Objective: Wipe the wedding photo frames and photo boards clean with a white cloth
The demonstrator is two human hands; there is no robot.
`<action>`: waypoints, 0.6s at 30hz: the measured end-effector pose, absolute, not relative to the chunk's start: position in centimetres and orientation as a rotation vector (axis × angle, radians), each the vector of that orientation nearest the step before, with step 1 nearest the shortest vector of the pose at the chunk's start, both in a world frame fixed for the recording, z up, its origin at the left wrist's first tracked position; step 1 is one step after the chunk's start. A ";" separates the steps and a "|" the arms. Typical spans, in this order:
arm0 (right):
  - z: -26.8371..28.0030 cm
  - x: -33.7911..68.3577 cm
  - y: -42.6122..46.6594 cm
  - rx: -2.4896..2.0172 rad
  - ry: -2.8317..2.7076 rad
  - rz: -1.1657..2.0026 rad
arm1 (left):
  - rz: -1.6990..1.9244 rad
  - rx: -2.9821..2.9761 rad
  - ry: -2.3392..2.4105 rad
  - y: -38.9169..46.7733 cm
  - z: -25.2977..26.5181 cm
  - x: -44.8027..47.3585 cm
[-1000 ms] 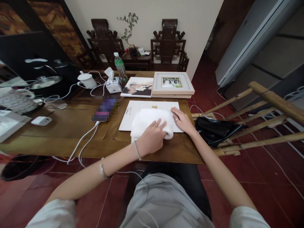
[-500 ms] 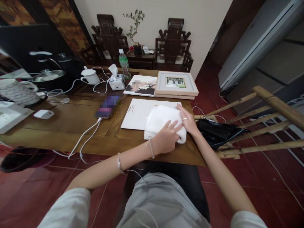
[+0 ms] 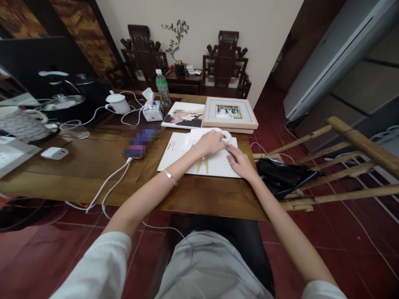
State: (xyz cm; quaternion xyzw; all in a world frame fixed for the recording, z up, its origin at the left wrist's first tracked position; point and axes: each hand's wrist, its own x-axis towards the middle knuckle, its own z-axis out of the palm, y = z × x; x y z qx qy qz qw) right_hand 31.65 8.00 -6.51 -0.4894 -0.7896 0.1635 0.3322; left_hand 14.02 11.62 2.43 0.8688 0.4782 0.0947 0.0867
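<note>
A flat white board (image 3: 218, 166) with small dark print and a gold strip shape lies on the wooden table in front of me. My left hand (image 3: 212, 142) has its fingers curled over a folded white cloth (image 3: 195, 136), which rests on the board's far half. Part of the cloth is hidden beneath that hand, and its rolled end sticks out to the right. My right hand (image 3: 241, 162) lies with fingers extended on the board's right side, a ring on one finger. Its fingertips are close to the cloth's rolled end.
Behind the board are a photo panel (image 3: 183, 115) and a light framed picture (image 3: 230, 114). To the left lie a phone (image 3: 140, 143) with a white cable and a charger (image 3: 55, 153). A tissue box (image 3: 153, 111) and a bottle (image 3: 163, 88) stand farther back.
My left hand has pushed the cloth away from me to the board's far side, uncovering the gold shape. My right hand has left the cloth's edge and come down onto the board.
</note>
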 end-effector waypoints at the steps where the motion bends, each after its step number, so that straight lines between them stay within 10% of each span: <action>1: -6.5 31.7 8.0 -1.280 -2.069 0.421 | 0.301 2.578 1.383 12.7 2.8 14.7; 18: -6.5 31.7 7.9 -1.246 -2.042 0.468 | 0.086 2.562 1.563 14.1 3.1 8.4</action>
